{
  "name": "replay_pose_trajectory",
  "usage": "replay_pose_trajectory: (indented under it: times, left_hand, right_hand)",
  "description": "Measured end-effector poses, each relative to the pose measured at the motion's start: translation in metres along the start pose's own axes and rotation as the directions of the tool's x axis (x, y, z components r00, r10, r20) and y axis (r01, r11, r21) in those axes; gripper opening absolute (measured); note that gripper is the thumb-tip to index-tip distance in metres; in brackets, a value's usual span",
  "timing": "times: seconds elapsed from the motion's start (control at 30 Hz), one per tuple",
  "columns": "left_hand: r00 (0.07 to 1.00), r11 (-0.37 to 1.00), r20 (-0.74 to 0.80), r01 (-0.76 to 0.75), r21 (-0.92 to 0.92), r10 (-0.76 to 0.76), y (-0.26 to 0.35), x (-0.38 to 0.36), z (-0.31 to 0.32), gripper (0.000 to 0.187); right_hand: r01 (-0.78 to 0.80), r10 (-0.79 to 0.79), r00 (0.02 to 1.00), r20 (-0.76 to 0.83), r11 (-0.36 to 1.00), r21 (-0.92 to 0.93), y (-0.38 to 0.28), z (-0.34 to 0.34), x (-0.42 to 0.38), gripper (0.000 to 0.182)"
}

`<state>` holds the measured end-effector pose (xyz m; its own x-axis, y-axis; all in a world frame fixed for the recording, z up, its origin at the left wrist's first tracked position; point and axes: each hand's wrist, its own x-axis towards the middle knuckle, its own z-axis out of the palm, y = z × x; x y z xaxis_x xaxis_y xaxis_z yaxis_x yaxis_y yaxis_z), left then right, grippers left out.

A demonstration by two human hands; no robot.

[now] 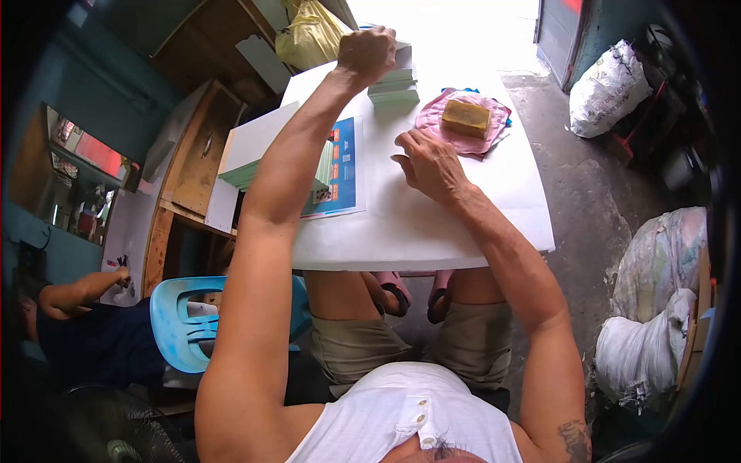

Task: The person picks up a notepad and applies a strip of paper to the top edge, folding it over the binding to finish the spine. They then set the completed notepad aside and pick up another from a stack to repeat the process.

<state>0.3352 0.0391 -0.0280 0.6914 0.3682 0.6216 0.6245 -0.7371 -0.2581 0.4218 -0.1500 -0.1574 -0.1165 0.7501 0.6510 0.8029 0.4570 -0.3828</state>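
My left hand (367, 52) is stretched out to the far side of the white table (432, 231), its fingers closed on the top of a stack of green-edged white sheets (395, 85). My right hand (429, 163) rests fingers-down on the white table top, holding nothing I can make out. Just beyond it lies a yellow-brown block (465, 117) on a pink cloth (454, 139). A blue printed sheet (343, 166) lies flat under my left forearm.
A second pile of white sheets (251, 147) sits left of the table by a wooden cabinet (197, 154). A yellow bag (309, 35) is at the back. White sacks (610, 89) stand right. A blue plastic chair (181, 320) and another person (77, 324) are at lower left.
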Motion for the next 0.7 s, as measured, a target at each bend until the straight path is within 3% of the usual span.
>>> replay_pose_trajectory:
  times: [0.07, 0.1, 0.17, 0.2, 0.23, 0.27, 0.3, 0.37, 0.4, 0.43, 0.5, 0.53, 0.57, 0.63, 0.7]
  left_hand:
    - [0.983, 0.998, -0.180, 0.036, -0.045, -0.043, -0.005, -0.001, -0.034, 0.019]
    - [0.957, 0.997, -0.288, 0.017, -0.077, -0.038, -0.006, -0.005, -0.054, 0.019]
    - [0.925, 0.992, -0.376, 0.005, -0.128, -0.053, 0.006, -0.020, -0.098, 0.015]
    - [0.906, 0.984, -0.421, -0.032, -0.173, -0.045, 0.013, -0.031, -0.118, 0.013]
    - [0.894, 0.960, -0.447, -0.105, -0.260, -0.023, 0.022, -0.045, -0.135, 0.011]
    - [0.881, 0.923, -0.473, -0.177, -0.342, -0.006, 0.031, -0.062, -0.148, 0.009]
    - [0.871, 0.918, -0.485, -0.253, -0.305, 0.079, 0.037, -0.081, -0.155, 0.009]
    - [0.918, 0.904, -0.364, -0.284, -0.321, 0.159, 0.060, -0.130, -0.167, 0.013]
    - [0.901, 0.883, -0.373, -0.348, -0.315, 0.222, 0.068, -0.153, -0.161, 0.015]
    - [0.921, 0.865, -0.330, -0.329, -0.380, 0.205, 0.082, -0.177, -0.158, 0.017]
    - [0.933, 0.870, -0.232, -0.344, -0.353, 0.275, 0.095, -0.218, -0.146, 0.019]
    - [0.950, 0.863, -0.153, -0.310, -0.399, 0.271, 0.101, -0.234, -0.139, 0.019]
    - [0.951, 0.854, -0.028, -0.288, -0.433, 0.307, 0.103, -0.248, -0.126, 0.022]
    - [0.966, 0.792, 0.083, -0.149, -0.592, 0.244, 0.116, -0.252, -0.119, 0.027]
    - [0.981, 0.724, 0.047, -0.106, -0.682, 0.188, 0.125, -0.248, -0.104, 0.032]
  right_hand:
    - [-0.115, 0.114, 0.993, 0.023, 0.989, 0.088, 0.003, -0.003, 0.003, 0.027]
    - [-0.245, 0.241, 0.969, 0.048, 0.939, 0.241, 0.003, -0.005, 0.005, 0.030]
    - [-0.467, 0.458, 0.876, 0.151, 0.727, 0.504, 0.003, -0.012, 0.009, 0.037]
    - [-0.501, 0.523, 0.828, 0.202, 0.528, 0.686, -0.005, -0.024, 0.009, 0.051]
    - [-0.457, 0.540, 0.791, 0.286, 0.213, 0.864, -0.005, -0.034, 0.007, 0.066]
    - [-0.397, 0.519, 0.779, 0.351, -0.024, 0.918, -0.009, -0.047, 0.003, 0.071]
    - [-0.319, 0.485, 0.772, 0.410, -0.263, 0.911, -0.013, -0.061, -0.005, 0.077]
    - [-0.249, 0.460, 0.769, 0.445, -0.425, 0.870, -0.013, -0.083, -0.028, 0.076]
    - [-0.267, 0.522, 0.731, 0.440, -0.374, 0.888, -0.017, -0.086, -0.036, 0.065]
    - [-0.313, 0.588, 0.743, 0.318, -0.115, 0.943, -0.012, -0.085, -0.052, 0.052]
    - [-0.530, 0.580, 0.739, 0.344, 0.185, 0.828, -0.013, -0.103, -0.071, 0.047]
    - [-0.554, 0.614, 0.702, 0.359, 0.154, 0.818, -0.019, -0.109, -0.073, 0.047]
    - [-0.589, 0.618, 0.703, 0.352, 0.229, 0.775, -0.013, -0.108, -0.082, 0.046]
    - [-0.630, 0.597, 0.768, 0.231, 0.641, 0.439, -0.009, -0.104, -0.092, 0.045]
    - [-0.606, 0.607, 0.788, 0.098, 0.738, 0.298, -0.017, -0.102, -0.094, 0.048]
